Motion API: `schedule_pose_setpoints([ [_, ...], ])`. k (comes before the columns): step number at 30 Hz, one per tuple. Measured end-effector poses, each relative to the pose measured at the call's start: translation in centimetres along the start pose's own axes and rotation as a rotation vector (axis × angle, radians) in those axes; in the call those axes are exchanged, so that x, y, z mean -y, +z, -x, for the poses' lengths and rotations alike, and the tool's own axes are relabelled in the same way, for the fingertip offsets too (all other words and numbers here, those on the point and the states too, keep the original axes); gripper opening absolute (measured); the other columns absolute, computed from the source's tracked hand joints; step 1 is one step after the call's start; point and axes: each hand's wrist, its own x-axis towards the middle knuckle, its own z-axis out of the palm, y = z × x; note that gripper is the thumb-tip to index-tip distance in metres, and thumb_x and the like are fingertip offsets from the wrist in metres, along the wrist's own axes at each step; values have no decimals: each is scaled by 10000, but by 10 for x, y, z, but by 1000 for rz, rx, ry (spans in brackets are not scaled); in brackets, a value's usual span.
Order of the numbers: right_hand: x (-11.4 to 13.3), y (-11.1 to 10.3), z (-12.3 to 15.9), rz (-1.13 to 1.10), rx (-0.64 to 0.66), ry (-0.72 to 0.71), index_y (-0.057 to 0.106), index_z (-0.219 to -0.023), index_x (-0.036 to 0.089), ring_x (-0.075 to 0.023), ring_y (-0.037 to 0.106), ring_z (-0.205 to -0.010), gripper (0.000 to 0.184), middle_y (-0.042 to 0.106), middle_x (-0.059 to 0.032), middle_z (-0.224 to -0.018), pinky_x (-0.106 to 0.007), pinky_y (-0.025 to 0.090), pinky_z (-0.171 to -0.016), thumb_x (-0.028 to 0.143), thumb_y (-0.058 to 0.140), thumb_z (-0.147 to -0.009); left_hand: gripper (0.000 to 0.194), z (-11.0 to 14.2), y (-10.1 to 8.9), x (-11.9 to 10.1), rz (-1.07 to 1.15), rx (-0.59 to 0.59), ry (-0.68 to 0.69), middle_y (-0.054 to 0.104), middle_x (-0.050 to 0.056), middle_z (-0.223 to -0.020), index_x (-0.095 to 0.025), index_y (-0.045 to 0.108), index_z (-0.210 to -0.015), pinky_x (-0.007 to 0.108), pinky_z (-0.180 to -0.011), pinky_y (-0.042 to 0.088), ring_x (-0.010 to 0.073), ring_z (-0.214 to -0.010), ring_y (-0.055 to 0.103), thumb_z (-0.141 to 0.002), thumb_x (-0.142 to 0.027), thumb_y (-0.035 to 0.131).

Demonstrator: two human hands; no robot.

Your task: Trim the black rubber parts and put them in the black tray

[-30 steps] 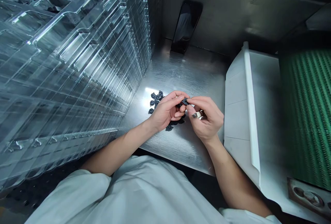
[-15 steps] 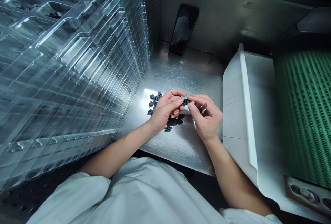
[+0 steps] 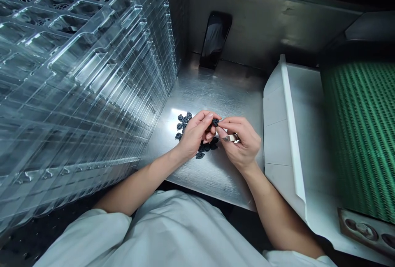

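Currently | dark moulded part (image 3: 216, 122) | between left hand (image 3: 196, 133), right hand (image 3: 242, 145)

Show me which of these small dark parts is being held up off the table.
The small dark part pinched between the left hand and right hand, above the others lying on the steel bench.

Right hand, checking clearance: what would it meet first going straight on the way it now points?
The right hand meets the small black moulded part first, already at its fingertips; then, seemingly, the left hand.
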Motion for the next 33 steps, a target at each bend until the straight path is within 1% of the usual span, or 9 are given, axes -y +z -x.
schedule_pose_setpoints([
  [3, -1, 0, 1, 12, -10, -26, 719, -1066, 255, -191, 698, -823, 198, 711, -50, -970, -337, 585, -704, 103, 710, -941, 356, 0, -1, 1, -14, 25, -5, 531, -20, -707, -156, 678, -1029, 173, -462, 303, 65, -536, 437, -931, -498, 682],
  [10, -1, 0, 3, 14, -39, -28, 712, -1088, 272, -187, 695, -809, 221, 704, -41, -962, -325, 580, -671, 113, 729, -936, 347, 1, -6, 2, -39, 111, 13, 544, 2, -747, -157, 709, -1186, 193, -472, 285, 74, -563, 423, -943, -403, 673],
  [13, 1, 0, 2, -3, -35, -8, 711, -1092, 268, -185, 691, -805, 217, 705, -40, -955, -321, 571, -666, 111, 722, -943, 349, 0, -5, 4, -59, 110, 17, 556, 3, -750, -168, 703, -1205, 193, -472, 287, 72, -560, 419, -954, -408, 670],
  [17, 3, 0, 1, -14, -32, 23, 709, -1058, 254, -182, 684, -791, 187, 706, -42, -936, -316, 556, -658, 103, 714, -947, 360, 0, -2, 5, -29, 90, 13, 542, -12, -728, -183, 692, -1188, 186, -469, 318, 75, -549, 440, -944, -448, 688],
  [22, 4, 0, 0, -21, -36, 44, 695, -1027, 244, -188, 673, -780, 143, 706, -42, -911, -317, 532, -644, 127, 718, -949, 367, 1, 1, 4, -12, 107, 13, 612, 12, -744, -178, 662, -1184, 176, -468, 354, 78, -543, 457, -953, -462, 675],
  [25, 5, -2, -1, -15, -38, 72, 685, -993, 235, -182, 641, -733, 94, 690, -39, -888, -305, 484, -591, 176, 740, -943, 367, 1, 1, 3, 21, 104, 17, 607, 10, -766, -190, 641, -1185, 187, -461, 400, 93, -556, 495, -951, -471, 669],
  [27, 4, -3, -3, 9, -32, 102, 678, -964, 229, -194, 632, -746, 49, 677, -44, -876, -322, 483, -615, 252, 720, -967, 350, 0, 1, 2, 51, 89, 18, 585, 5, -812, -203, 636, -1169, 198, -456, 431, 101, -577, 528, -939, -463, 682],
  [30, 1, -5, -3, 38, -3, 137, 670, -933, 220, -220, 630, -807, 197, 662, -64, -896, -348, 488, -657, 378, 608, -1032, 286, -1, -3, 0, 96, 86, 1, 561, 11, -877, -197, 639, -1129, 219, -472, 476, 109, -611, 561, -944, -414, 669],
  [33, -2, -4, -2, 53, 42, 162, 665, -900, 214, -217, 626, -812, 267, 648, -71, -912, -345, 483, -650, 385, 538, -1060, 232, -3, -7, -2, 160, 93, -33, 564, 23, -878, -174, 645, -1115, 222, -499, 488, 109, -629, 558, -969, -353, 622],
])
